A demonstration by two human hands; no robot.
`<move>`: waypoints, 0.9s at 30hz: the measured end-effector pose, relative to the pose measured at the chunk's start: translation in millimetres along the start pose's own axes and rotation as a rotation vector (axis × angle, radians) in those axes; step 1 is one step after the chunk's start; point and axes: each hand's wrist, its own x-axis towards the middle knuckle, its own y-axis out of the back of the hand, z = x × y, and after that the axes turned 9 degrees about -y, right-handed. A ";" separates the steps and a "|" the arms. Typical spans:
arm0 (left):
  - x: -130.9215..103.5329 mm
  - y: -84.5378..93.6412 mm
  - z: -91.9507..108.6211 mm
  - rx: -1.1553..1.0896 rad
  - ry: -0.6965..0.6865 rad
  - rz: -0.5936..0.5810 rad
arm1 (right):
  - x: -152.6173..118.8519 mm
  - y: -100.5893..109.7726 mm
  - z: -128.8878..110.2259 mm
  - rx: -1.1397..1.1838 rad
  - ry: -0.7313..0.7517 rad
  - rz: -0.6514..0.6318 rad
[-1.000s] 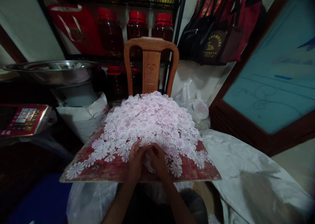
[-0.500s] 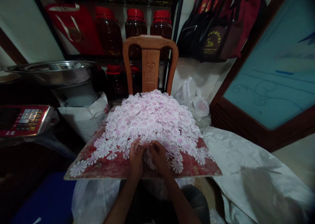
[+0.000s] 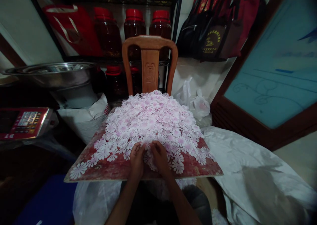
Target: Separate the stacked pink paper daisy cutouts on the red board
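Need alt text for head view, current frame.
A person's left hand and right hand sit close together at the front of a heap of white and pink flower shapes on a worn red board. A wooden chair stands behind.

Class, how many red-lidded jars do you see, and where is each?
5. Three stand in the upper row: left jar, middle jar, right jar. Two sit lower: a fourth jar left of the chair, a fifth jar glimpsed through its back. The chair may hide more.

Looks like somebody's home tbh, going by the carved wooden chair (image 3: 150, 66), big red-lidded jars (image 3: 135, 27) on a wire rack (image 3: 178, 7), hanging bags (image 3: 215, 37) and a metal basin (image 3: 56, 79).
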 end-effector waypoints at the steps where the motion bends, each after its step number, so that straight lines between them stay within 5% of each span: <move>1: 0.1 -0.3 0.2 0.008 -0.011 0.000 | -0.2 0.2 -1.3 0.001 0.001 -0.002; 12: 1.5 1.9 -2.2 0.018 -0.036 0.033 | 0.1 2.6 2.8 -0.101 0.073 0.195; 20: 4.5 5.0 -2.2 -0.014 -0.020 0.062 | 2.3 -0.3 12.1 -0.306 0.104 0.051; 27: 3.2 4.2 -2.5 0.032 -0.026 0.054 | 4.7 -2.7 19.9 -0.354 0.119 0.062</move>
